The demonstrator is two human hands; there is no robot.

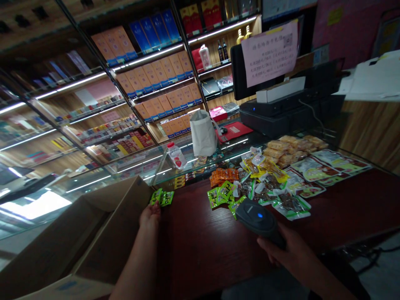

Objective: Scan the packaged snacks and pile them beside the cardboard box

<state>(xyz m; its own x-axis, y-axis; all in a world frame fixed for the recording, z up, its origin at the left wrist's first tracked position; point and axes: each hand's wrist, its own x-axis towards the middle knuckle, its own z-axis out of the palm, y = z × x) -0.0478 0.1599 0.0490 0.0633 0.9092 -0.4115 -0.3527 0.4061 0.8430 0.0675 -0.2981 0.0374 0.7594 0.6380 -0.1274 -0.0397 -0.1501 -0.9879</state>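
Observation:
My right hand [281,246] is wrapped round the handle of a dark grey barcode scanner [258,218] with a lit blue light, held above the front of the counter. My left hand [151,213] reaches to the left end of the counter, its fingers curled at the edge of small green snack packets [162,197]. Beyond the scanner's head lie more green snack packets [221,194] beside orange packets [223,176]. Clear-and-green bags of dark snacks [290,203] and yellow packets [268,166] are heaped farther right.
An open cardboard box [125,221] stands left of the dark red counter [196,246]. Behind are a glass case with a red-capped bottle [176,156], a white bag [202,133] and a monitor [239,71]. Tan snack packs [287,148] and flat pouches [328,164] lie at right.

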